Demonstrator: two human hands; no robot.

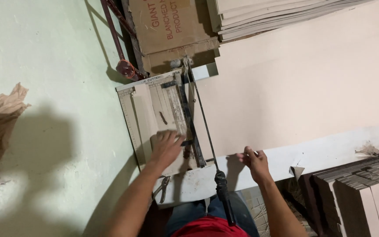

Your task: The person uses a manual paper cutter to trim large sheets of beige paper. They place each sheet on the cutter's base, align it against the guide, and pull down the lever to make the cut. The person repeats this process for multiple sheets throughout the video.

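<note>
Cardboard (299, 83) — a large pale sheet — lies across a white bench (330, 151), one edge running under the raised blade arm (202, 118) of a paper cutter (154, 109). The left hand (166, 147) presses flat on the cutter's bed, fingers spread over a narrow strip there. The right hand (254, 161) rests at the sheet's near edge, fingers loosely curled, gripping nothing that can be made out. Pliers (163, 188) lie near the left wrist — more stacked sheets (277, 15) sit beyond.
</note>
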